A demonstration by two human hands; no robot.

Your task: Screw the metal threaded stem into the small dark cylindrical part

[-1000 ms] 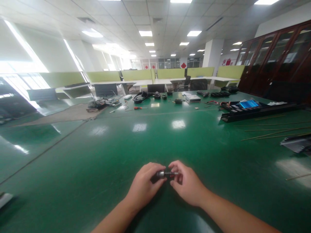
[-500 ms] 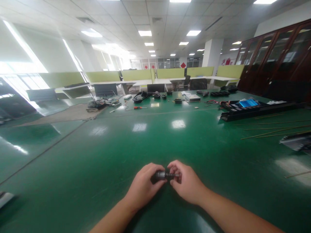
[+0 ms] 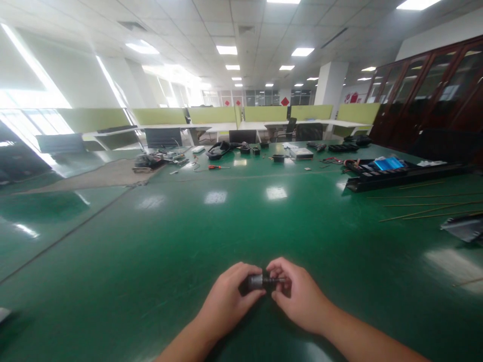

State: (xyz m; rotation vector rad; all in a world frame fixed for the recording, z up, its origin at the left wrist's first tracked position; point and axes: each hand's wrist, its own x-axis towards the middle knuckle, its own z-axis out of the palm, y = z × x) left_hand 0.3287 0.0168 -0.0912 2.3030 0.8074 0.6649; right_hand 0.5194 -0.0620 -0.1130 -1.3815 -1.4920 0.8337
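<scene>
My left hand [image 3: 232, 296] is wrapped round the grey-and-black body of a small cylinder with a thin shaft [image 3: 255, 281], which looks like a small motor. The cylinder lies sideways, low over the green table, its shaft pointing right. At the shaft end, my right hand [image 3: 298, 291] has its fingers curled in, thumb below and forefinger above. Its fingertips close on the dark shaft, though the exact contact is partly hidden. Finer details of the piece are too small to make out.
Across the green tabletop [image 3: 181, 226], an orange-handled screwdriver [image 3: 215, 167] lies far off. Behind it are several black parts and a white box [image 3: 301, 153]. To the right stand a long black tray [image 3: 400, 178] and thin rods [image 3: 426, 205]. A pale object [image 3: 3, 314] shows at the left edge.
Both hands, with the cylinder, have shifted slightly right and down in the view. The background has moved a little too, so the camera has turned slightly. The hold looks the same.
</scene>
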